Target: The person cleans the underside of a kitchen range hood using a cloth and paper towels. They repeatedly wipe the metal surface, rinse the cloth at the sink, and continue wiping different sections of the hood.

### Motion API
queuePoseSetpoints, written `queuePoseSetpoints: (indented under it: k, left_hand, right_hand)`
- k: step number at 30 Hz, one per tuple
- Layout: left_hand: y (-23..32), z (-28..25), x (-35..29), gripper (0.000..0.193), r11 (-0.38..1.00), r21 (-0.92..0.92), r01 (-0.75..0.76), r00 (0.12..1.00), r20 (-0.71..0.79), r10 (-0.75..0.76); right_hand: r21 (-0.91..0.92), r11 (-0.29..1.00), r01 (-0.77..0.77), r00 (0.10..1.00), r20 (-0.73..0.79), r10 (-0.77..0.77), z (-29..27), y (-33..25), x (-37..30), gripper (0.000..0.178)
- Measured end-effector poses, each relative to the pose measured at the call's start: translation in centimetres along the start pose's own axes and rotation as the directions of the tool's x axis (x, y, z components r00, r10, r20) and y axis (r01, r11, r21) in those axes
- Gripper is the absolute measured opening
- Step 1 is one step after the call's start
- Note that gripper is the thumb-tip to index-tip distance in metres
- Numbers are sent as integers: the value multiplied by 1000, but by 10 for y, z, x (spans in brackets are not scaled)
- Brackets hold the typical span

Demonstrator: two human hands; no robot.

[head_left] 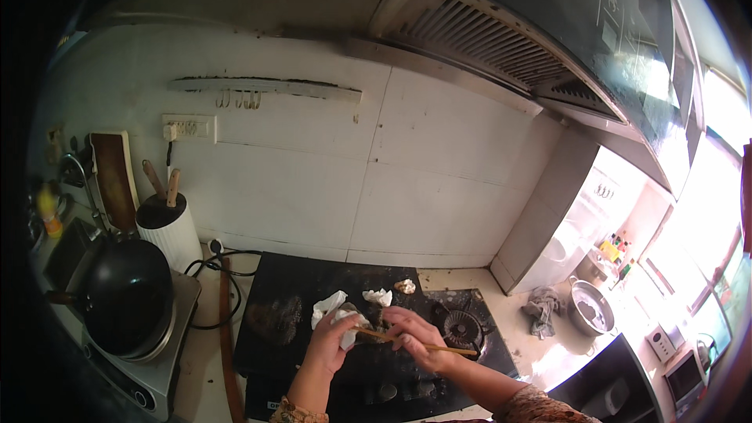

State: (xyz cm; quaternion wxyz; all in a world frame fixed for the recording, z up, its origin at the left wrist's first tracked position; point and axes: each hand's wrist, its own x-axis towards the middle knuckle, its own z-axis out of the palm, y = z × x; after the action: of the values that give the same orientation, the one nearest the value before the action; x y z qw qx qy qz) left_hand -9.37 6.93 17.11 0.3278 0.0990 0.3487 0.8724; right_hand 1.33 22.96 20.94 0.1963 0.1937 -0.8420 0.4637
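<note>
White-panelled kitchen wall [282, 196] backs a black gas cooktop [270, 364]. Over its middle, the right hand [421, 334] clamps its fingers on a slender wooden stick [454, 350] lying crosswise, right end toward the cooktop's right edge, left end apparently at the left hand [329, 342], whose fingers grip crumpled white tissue [349, 338].

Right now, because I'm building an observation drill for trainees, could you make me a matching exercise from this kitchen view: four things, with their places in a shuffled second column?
Things
1. Stick
2. Black pan
3. Grey cloth
4. Knife handles

Places
A. Sticking up from a white block
B. In the right hand
C. On the counter beside a metal pot
D. At the left, above a silver cooker

Pairs: 1-B, 2-D, 3-C, 4-A
</note>
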Motion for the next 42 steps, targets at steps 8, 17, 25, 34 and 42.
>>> queuePoseSetpoints:
  k: [8,17,25,34,42]
  left_hand:
    - [-6,-14,6,22,984,96,149,981,108,-159]
    - [-7,-43,-54,52,936,336,-100,959,-219,182]
    - [-72,-119,-117,26,258,956,-141,664,-102,741]
    - [-83,-138,-122,22,143,989,48,649,-140,748]
    - [-90,-142,-118,19,45,987,156,683,-141,717]
  right_hand:
    - [-346,916,205,976,139,-166,19,4,22,39]
    - [-845,450,290,756,-87,-649,-55,-5,120,23]
    - [-967,149,206,300,-82,-950,-143,-60,329,11]
    - [-989,37,143,224,-4,-975,-171,-14,394,17]
    - [-998,68,5,262,-65,-963,-174,-17,409,12]
